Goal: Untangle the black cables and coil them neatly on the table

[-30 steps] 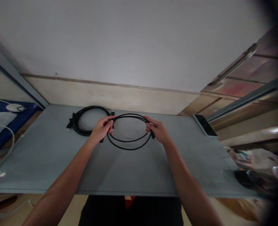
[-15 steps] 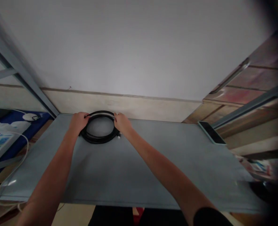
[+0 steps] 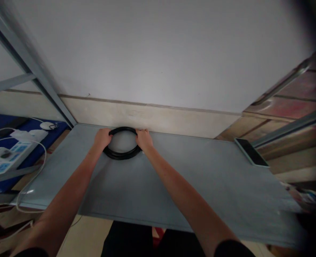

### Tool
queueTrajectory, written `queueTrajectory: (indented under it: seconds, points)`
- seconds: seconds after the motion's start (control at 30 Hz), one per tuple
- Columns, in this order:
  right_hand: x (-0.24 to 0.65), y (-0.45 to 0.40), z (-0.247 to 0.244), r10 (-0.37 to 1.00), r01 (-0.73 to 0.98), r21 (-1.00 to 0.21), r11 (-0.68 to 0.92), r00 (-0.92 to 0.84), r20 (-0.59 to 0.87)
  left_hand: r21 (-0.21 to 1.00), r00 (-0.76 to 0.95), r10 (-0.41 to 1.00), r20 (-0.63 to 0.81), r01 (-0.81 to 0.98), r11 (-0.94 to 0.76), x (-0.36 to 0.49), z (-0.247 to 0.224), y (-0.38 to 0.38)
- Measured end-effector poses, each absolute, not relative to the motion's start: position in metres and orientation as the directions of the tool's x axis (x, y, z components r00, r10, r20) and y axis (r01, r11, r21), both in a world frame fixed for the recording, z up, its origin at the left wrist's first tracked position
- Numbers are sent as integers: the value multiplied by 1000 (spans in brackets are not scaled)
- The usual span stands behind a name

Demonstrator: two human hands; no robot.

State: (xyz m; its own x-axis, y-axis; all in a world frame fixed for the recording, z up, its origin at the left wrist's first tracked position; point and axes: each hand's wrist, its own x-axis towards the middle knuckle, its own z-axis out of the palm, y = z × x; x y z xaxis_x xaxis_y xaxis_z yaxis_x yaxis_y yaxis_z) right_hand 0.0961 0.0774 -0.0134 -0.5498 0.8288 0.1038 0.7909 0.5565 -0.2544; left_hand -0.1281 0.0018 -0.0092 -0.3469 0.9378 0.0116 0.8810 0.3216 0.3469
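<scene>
A black cable (image 3: 122, 156) wound into a round coil lies near the back edge of the grey tabletop (image 3: 136, 192). My left hand (image 3: 102, 139) grips the coil's left side, fingers closed around the strands. On the opposite side, my right hand (image 3: 144, 140) is closed on the coil as well. The strands are bunched close together into a ring with an open middle. My fingertips are partly hidden behind the cable. A small pale bit shows at the coil's edge beneath my right hand, too small to make out.
A phone (image 3: 251, 152) lies at the table's right end beside a metal post. To the left, a white power strip (image 3: 12, 157) with plugged-in adapters rests on a blue surface. A white cord (image 3: 41, 171) hangs across the table's left corner. A wall (image 3: 158, 64) rises behind.
The loose upper strand has come together with the rest of the coil, which now looks tighter. Both hands still hold its sides. The whole view has shifted slightly.
</scene>
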Motion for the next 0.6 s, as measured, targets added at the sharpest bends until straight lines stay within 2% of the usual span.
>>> queueTrajectory:
  seconds: [0.1, 0.17, 0.3, 0.47, 0.6]
  points:
    - [119, 74, -16, 819, 783, -244, 573, -560, 124, 336, -348, 936, 56, 889, 310, -104, -9, -7]
    - [142, 69, -18, 824, 791, -232, 566, -551, 133, 375, -328, 941, 89, 886, 273, -83, -11, -15]
    - [196, 54, -27, 845, 813, -233, 533, -500, 189, 549, -301, 941, 156, 818, 171, -37, -18, -33]
    - [263, 32, -37, 868, 830, -274, 486, -421, 264, 768, -290, 948, 130, 635, 89, 18, -27, -57]
    - [302, 10, -42, 873, 818, -333, 468, -371, 316, 812, -235, 963, 132, 582, 30, 53, -25, -76]
